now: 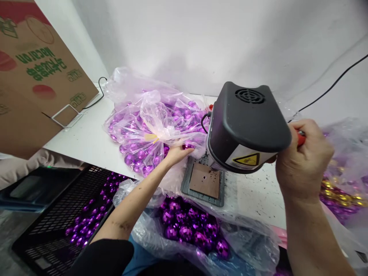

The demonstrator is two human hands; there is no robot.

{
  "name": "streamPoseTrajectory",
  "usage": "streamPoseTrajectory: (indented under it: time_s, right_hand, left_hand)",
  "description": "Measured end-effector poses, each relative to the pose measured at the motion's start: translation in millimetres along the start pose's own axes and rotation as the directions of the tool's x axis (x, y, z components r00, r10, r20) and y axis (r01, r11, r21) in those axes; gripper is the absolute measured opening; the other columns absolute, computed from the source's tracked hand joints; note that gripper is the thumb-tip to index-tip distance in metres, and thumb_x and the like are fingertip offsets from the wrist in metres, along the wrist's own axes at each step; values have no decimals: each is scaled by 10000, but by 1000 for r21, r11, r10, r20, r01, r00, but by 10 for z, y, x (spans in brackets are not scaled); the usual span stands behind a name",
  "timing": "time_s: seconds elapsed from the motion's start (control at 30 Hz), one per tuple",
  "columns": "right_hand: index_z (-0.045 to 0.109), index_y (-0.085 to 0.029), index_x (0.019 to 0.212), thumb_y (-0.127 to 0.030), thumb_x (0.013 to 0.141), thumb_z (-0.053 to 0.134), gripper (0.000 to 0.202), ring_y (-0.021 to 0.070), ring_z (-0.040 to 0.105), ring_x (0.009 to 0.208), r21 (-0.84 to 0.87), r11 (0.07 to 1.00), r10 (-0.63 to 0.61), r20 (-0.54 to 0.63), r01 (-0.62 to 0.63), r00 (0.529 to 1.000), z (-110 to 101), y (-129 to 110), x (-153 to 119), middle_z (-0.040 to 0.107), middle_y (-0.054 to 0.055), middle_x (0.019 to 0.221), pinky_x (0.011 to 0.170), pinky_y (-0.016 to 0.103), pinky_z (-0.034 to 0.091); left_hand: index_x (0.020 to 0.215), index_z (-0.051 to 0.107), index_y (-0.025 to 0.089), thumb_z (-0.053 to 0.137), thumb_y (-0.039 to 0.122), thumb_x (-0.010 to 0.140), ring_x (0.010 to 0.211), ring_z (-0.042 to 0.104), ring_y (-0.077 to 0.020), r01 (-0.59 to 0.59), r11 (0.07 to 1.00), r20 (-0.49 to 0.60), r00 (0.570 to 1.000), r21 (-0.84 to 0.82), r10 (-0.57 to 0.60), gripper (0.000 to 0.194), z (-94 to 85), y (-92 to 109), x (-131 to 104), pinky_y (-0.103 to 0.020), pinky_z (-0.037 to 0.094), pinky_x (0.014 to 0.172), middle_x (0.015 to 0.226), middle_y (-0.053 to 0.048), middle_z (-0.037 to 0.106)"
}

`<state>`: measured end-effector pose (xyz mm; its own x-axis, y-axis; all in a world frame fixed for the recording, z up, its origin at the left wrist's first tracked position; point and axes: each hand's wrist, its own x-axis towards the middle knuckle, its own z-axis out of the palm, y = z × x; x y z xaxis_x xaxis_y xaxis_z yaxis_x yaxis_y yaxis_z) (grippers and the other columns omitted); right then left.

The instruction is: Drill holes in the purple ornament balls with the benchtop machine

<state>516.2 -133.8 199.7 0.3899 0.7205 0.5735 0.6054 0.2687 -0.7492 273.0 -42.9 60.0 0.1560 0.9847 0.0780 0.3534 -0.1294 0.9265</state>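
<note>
My right hand (pixel 304 161) is wrapped round the red handle (pixel 301 138) of a machine with a black housing (pixel 253 119), a round vent on top and a yellow warning label. Under the housing lies a wooden plate (pixel 205 179) with a small dark hole, set in a grey metal base (pixel 185 188). My left hand (pixel 179 153) is at the edge of a clear plastic bag (pixel 155 119) full of shiny purple balls. Its thumb points right, and a purple mirror ball (pixel 188 146) shows between thumb and fingers, which are partly hidden.
An open plastic bag of purple mirror balls (pixel 186 232) rests at my lap. A black crate (pixel 43 237) with more balls stands lower left. A cardboard box (pixel 34 76) leans at left. Bags with gold and purple balls (pixel 342 193) lie at right. Dark crumbs dot the white table (pixel 253 199).
</note>
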Motion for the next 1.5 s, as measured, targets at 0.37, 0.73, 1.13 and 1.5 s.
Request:
streamPoseTrajectory:
  time_s: [0.37, 0.73, 1.13, 1.5]
  right_hand:
    - [547, -158, 799, -577, 878, 574, 427, 66, 461, 390, 5, 1000, -12, 1, 12, 1000, 24, -8, 12, 428, -62, 488, 395, 185, 340]
    - [516, -183, 789, -623, 868, 582, 452, 70, 456, 382, 64, 998, -4, 74, -1, 997, -16, -8, 18, 425, -69, 477, 377, 198, 341]
    - [516, -179, 800, -612, 914, 523, 448, 56, 434, 372, 59, 996, -67, 58, 64, 996, 8, -22, 3, 420, -85, 474, 382, 192, 332]
    - [526, -160, 796, -609, 923, 521, 467, 26, 434, 391, 47, 993, -115, 62, 113, 991, -19, -14, 17, 432, -79, 523, 371, 160, 317]
  left_hand:
    - [1143, 645, 205, 861, 402, 708, 720, 658, -142, 616, 389, 560, 787, -685, -260, 523, -21, -49, -1098, -219, 443, 580, 957, -65, 685]
    - [1286, 592, 210, 719, 552, 821, 1013, 613, -200, 289, 838, 224, 953, -463, -205, 591, 260, -54, -945, -282, 513, 777, 1124, -58, 655]
    - [1208, 629, 205, 798, 304, 780, 1065, 623, -272, -99, 993, 137, 986, 62, 89, 470, 531, -133, -887, -427, 494, 962, 1125, -75, 683]
    - [1128, 642, 205, 816, 275, 717, 1118, 599, -295, -243, 947, 131, 967, 209, 220, 451, 763, -102, -813, -509, 422, 1073, 1140, -81, 666]
